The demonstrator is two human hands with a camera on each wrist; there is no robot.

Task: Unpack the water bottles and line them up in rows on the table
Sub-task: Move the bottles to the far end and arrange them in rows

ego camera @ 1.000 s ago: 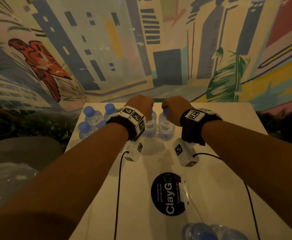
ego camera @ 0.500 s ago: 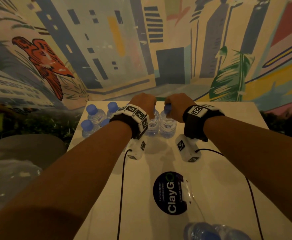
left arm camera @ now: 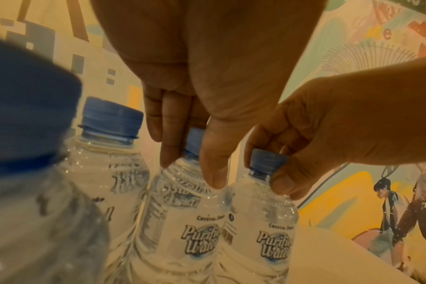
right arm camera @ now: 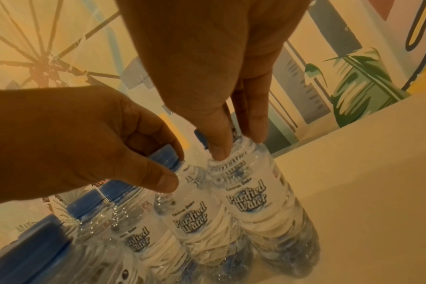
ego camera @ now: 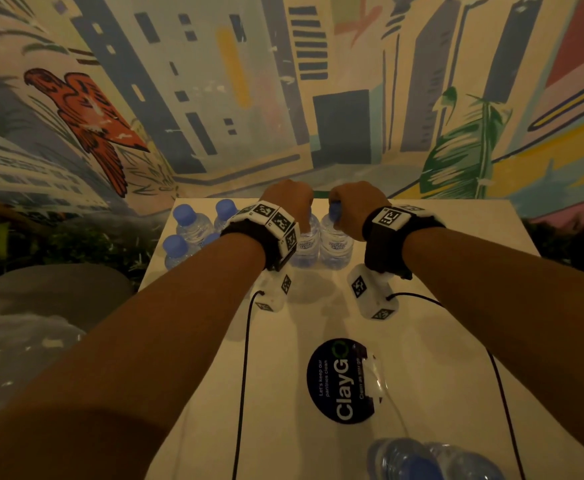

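Note:
Two small clear water bottles with blue caps stand side by side at the far middle of the white table (ego camera: 457, 271). My left hand (ego camera: 287, 202) pinches the left bottle (ego camera: 306, 244) at its cap and neck, thumb and fingers pointing down (left arm camera: 190, 153). My right hand (ego camera: 353, 202) pinches the right bottle (ego camera: 335, 244) the same way (right arm camera: 236, 148). The two bottles (left arm camera: 190, 211) (left arm camera: 263, 221) touch each other. Several more capped bottles (ego camera: 193, 226) stand in a group at the far left corner.
A painted mural wall rises right behind the table's far edge. A black round ClayGo sticker (ego camera: 342, 379) lies mid-table. More bottles in plastic (ego camera: 422, 459) lie at the near edge. Crumpled plastic wrap (ego camera: 13, 351) sits off the table to the left. Wrist-camera cables cross the tabletop.
Both hands have shifted slightly toward the wall with their bottles and closer to each other. The bottles at the far left have not moved.

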